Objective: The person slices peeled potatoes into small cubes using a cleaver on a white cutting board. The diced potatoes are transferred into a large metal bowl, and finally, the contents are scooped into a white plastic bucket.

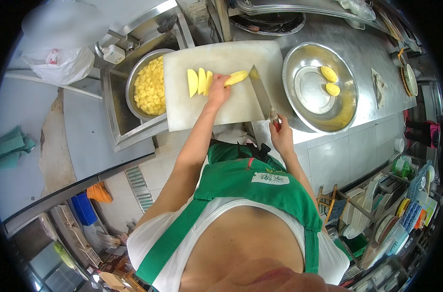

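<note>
My left hand (219,90) holds a peeled potato piece (237,78) flat on a white cutting board (239,106). Left of it lie several thick potato slices (193,83), side by side. My right hand (282,134) grips the handle of a kitchen knife (260,91), its blade on the board's right part, near the potato's right end. A metal basin of diced potato (150,87) stands in the sink, partly hidden by the board. On the right, a large metal bowl (301,106) holds two peeled potato pieces (330,78).
The board spans the sink's edge (113,106) and the steel counter (374,47). A white plastic bag (61,65) and a white bottle (114,54) stand at the left. A cloth (379,87) lies right of the bowl. A dark round pan (272,23) sits behind the board.
</note>
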{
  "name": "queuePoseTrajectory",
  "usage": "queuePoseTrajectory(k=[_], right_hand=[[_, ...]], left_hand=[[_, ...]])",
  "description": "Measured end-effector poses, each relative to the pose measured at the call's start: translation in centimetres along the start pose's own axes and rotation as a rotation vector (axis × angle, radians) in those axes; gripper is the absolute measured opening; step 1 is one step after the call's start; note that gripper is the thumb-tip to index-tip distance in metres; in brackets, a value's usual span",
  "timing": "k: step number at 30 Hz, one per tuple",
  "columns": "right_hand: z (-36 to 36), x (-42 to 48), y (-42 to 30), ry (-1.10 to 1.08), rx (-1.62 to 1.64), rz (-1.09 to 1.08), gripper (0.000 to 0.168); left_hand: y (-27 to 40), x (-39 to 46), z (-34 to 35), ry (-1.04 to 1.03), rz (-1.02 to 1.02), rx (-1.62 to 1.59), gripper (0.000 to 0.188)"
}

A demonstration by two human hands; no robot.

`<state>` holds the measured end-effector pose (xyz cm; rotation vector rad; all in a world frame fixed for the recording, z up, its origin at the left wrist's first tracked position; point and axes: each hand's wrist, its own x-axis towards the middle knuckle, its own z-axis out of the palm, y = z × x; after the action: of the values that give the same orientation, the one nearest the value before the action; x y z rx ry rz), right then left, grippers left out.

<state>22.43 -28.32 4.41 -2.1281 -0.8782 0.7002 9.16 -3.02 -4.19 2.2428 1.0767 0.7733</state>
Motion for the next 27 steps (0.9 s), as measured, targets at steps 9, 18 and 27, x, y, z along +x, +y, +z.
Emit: queuePoseTrajectory(k=[9,18,27], right_hand=[[2.3,1.6,-2.3,-0.023,-0.343,-0.287,0.048],[2.0,2.1,-3.3,-0.001,0.095,-0.270,0.050],[2.9,0.0,-4.9,-0.121,-0.260,-0.197,0.046]], left_hand=[[0.2,-0.3,-1.1,-0.005,-0.120,-0.148,0.030],[3.0,-3.0,-0.2,0.062,-0.514,-0.271,0.029],[3.7,-2.6,-0.3,0.074,-0.338,0.078,0.030]])
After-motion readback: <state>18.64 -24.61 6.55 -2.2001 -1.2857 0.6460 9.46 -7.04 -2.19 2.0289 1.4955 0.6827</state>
